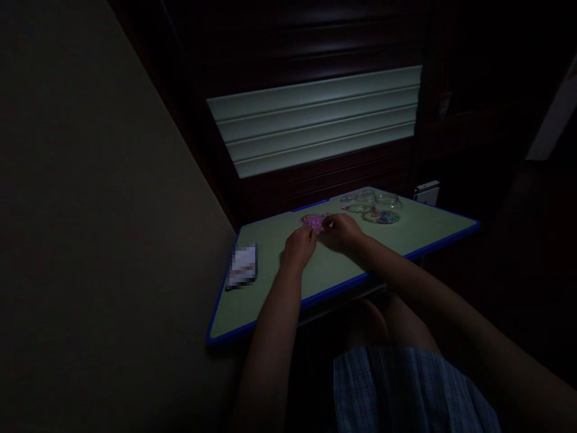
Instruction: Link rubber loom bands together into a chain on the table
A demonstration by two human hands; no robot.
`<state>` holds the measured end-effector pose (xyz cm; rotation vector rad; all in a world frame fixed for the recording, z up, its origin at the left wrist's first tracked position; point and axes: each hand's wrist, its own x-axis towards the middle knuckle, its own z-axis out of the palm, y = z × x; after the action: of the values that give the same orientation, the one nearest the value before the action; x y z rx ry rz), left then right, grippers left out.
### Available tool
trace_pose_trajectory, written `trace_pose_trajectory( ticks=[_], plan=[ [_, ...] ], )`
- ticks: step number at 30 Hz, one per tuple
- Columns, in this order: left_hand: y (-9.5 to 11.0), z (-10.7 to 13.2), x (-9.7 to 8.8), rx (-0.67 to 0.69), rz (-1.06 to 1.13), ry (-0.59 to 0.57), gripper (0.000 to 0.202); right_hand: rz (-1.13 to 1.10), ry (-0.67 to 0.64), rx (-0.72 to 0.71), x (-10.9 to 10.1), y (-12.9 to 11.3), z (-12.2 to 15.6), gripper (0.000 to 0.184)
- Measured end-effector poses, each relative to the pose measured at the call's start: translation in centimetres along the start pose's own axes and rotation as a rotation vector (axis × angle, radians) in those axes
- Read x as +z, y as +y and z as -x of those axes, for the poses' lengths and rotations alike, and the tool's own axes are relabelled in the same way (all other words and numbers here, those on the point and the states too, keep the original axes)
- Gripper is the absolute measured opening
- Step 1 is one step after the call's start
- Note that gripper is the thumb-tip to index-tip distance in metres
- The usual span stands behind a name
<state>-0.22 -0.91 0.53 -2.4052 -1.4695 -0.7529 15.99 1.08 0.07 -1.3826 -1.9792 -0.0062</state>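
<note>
Dim light covers the scene. My left hand [299, 245] is closed at the near edge of a small pink, shiny item [314, 222] on the table. From the right, my right hand [342, 231] reaches the same pink item, its fingers pinched together. The item's kind is too dark and small to make out, and my fingertips partly cover it. Small colourful bits [325, 214] show just behind it. To the right of my right hand stands a clear round jar [388, 207] with colourful pieces inside.
The pale table [270, 313] has a blue rim. Another clear container [365, 197] stands beside the jar. A blurred white packet or card [243, 265] lies at the left edge. A wall [112, 240] rises on the left; a slatted panel [324, 120] stands behind.
</note>
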Motion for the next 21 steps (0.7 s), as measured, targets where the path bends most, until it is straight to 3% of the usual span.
trace_pose_trajectory(
  ticks=[5,11,21],
  plan=[
    [0.1,0.0,-0.2,0.002,-0.032,-0.004,0.028,0.322,-0.027,-0.113,-1.1,-0.6,-0.2,0.023],
    [0.0,-0.1,0.0,0.010,-0.027,0.004,0.028,0.510,-0.009,-0.315,-2.9,0.5,-0.1,0.023],
    [-0.1,0.0,-0.3,-0.005,-0.013,-0.027,0.026,0.438,0.524,0.188,-5.2,5.7,0.8,0.026]
  ],
)
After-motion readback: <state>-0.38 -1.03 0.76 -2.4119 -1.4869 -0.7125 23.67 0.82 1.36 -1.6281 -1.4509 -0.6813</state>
